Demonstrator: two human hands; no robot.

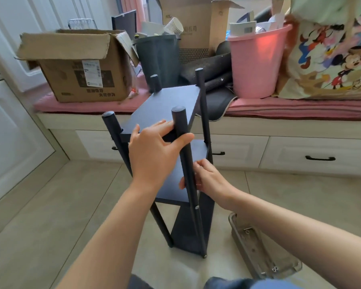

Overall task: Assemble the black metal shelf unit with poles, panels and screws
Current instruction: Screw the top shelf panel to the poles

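black three-panel shelf unit [181, 163] upright, left hand [154, 151] and right hand [206, 178] gripping near pole [184, 147]

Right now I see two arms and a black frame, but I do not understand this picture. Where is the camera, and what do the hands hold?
There is no machine here. A person wears one camera on the head, and it looks forward and down, so both bare arms enter from below. The black shelf unit stands on the tiled floor, with flat panels fixed between round poles. The left hand holds the near right pole high up, thumb on one side and fingers on the other. The right hand grips the same pole lower down. On the floor at the right lies a shallow tray with small screws. Behind, a cushioned bench carries a cardboard box and a pink bucket.
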